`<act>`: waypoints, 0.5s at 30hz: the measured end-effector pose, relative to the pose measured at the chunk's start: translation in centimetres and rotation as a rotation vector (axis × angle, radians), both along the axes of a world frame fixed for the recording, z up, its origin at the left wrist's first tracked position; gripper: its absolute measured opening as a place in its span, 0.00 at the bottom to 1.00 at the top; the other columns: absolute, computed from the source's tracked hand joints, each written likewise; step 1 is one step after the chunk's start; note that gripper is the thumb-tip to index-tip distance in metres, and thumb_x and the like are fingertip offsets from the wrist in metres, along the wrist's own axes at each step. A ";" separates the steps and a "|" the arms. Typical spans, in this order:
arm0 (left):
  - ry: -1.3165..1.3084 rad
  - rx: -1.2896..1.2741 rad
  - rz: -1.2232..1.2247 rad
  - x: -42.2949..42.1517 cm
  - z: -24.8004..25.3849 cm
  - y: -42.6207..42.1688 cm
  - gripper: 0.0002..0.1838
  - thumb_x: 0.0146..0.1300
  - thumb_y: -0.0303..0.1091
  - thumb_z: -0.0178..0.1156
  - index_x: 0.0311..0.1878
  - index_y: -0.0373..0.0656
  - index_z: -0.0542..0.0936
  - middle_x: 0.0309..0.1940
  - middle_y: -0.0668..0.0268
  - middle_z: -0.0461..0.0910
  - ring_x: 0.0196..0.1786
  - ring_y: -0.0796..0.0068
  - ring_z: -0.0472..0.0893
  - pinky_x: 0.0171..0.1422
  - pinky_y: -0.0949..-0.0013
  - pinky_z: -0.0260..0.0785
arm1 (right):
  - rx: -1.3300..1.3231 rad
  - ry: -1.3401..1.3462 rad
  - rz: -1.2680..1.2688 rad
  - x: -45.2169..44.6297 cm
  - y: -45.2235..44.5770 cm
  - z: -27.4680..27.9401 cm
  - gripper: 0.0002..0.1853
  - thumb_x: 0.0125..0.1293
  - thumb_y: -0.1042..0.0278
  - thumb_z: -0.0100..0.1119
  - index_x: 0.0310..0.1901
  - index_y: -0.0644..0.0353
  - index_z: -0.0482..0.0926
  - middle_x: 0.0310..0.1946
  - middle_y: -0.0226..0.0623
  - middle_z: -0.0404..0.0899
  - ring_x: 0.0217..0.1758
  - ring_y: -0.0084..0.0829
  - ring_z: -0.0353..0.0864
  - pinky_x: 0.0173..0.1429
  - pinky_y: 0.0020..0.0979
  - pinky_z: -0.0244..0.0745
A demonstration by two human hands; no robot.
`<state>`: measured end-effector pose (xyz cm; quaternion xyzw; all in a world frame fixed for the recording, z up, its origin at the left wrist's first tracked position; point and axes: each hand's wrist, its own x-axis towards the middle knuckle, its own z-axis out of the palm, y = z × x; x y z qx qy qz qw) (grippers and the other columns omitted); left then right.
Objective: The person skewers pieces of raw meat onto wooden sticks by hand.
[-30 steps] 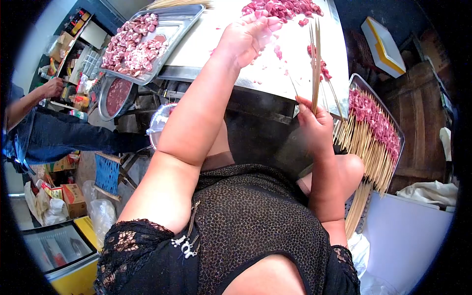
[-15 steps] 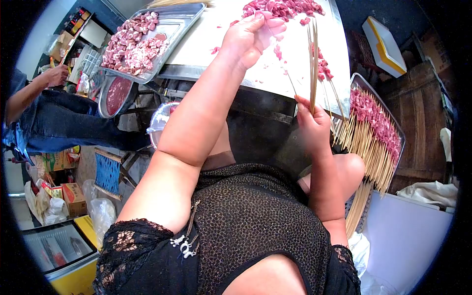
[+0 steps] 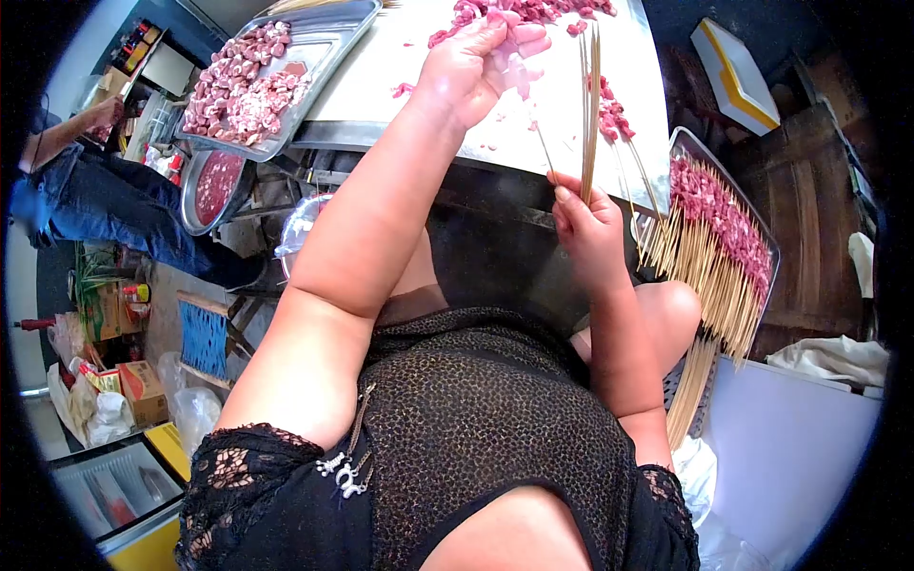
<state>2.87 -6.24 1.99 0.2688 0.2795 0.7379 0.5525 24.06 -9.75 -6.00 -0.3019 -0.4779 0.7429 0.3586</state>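
Left hand (image 3: 466, 74): half-curled over the worktop (image 3: 367, 109), just beside the raw meat pile (image 3: 562, 9) at the far edge; whether it grips a piece, I cannot tell.
Right hand (image 3: 588, 226): closed around an upright skewer bundle (image 3: 591, 119), a single skewer (image 3: 544, 150) slanting from its fingertips.
Right side: metal tray (image 3: 776, 255) packed with loaded skewers (image 3: 719, 224) — beside the worktop corner.
Left side: steel tray (image 3: 335, 52) of meat rounds (image 3: 236, 81), metal basin (image 3: 188, 195) below.
In the way: left forearm — partly hiding a bowl (image 3: 297, 233).
Beyond: co-worker's jeans (image 3: 133, 209), blue-webbed stool (image 3: 203, 340).
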 end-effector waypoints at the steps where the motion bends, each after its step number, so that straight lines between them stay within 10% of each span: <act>1: 0.006 0.010 -0.007 0.0 0.0 0.0 0.11 0.69 0.34 0.43 0.45 0.38 0.72 0.47 0.47 0.75 0.57 0.49 0.73 0.55 0.40 0.69 | -0.033 0.008 0.026 0.1 0.0 0.1 0.13 0.65 0.71 0.51 0.50 0.65 0.74 0.18 0.22 0.65 0.16 0.12 0.58 0.18 0.16 0.51; 15: 0.125 -0.004 -0.131 1.5 -0.4 0.1 0.16 0.69 0.41 0.44 0.49 0.38 0.72 0.49 0.47 0.75 0.57 0.51 0.73 0.57 0.48 0.69 | -0.297 0.215 0.121 0.1 -0.1 1.5 0.15 0.66 0.69 0.50 0.52 0.63 0.73 0.16 0.23 0.63 0.12 0.14 0.56 0.14 0.17 0.50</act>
